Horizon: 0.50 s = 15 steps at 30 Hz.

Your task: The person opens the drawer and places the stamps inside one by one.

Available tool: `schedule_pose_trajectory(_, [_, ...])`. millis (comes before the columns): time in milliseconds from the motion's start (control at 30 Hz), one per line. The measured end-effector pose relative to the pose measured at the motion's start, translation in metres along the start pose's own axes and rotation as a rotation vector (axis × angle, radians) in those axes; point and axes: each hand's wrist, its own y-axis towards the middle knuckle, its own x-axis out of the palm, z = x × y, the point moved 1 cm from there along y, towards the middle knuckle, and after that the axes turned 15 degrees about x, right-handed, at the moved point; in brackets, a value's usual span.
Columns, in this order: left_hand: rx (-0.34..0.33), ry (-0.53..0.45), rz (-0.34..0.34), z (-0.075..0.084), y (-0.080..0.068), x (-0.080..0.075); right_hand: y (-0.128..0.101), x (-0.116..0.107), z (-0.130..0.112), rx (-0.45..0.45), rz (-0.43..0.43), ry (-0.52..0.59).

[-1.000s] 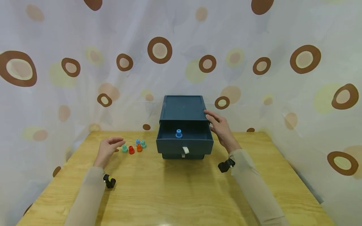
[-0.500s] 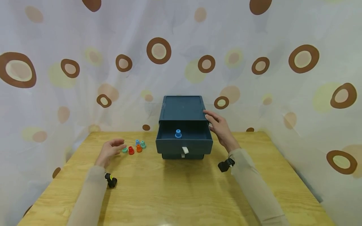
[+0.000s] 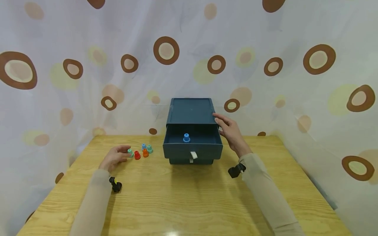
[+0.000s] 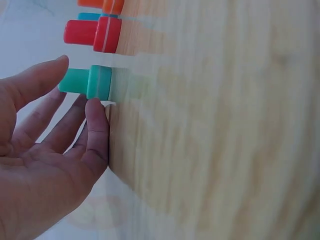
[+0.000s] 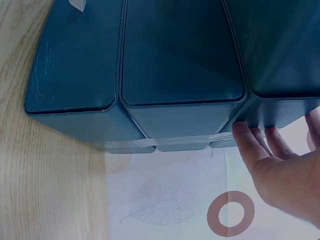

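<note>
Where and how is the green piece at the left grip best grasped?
The green piece is likely best pinched by its narrow stem, from its left: it stands upright on a wider base, with the red piece close on its right.

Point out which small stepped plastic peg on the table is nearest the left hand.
The mint-green stepped plastic peg, leftmost in the head view: the left hand partly surrounds it. The similar teal one stands rightmost of the five.
</note>
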Motion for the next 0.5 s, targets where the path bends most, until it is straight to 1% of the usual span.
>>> schedule_pose_trajectory(67, [-0.006, -0.004, -0.014, -0.0003, 0.0001, -0.0009, 0.0000, 0.0002, -0.0004, 0.005, -0.005, 0.002])
schedule_pose_trajectory(267, [-0.017, 0.027, -0.053, -0.0027, 0.0000, -0.0027, 0.0002, 0.0009, 0.0009, 0.018, -0.010, -0.008])
schedule_pose_trajectory(367, [-0.006, 0.056, -0.080, -0.0029, 0.0003, -0.0033, 0.0003, 0.0007, 0.0014, 0.021, -0.009, -0.013])
schedule_pose_trajectory(500, [0.010, 0.076, -0.081, -0.0003, 0.0022, -0.0027, -0.0001, 0.0002, 0.0005, 0.007, 0.003, -0.009])
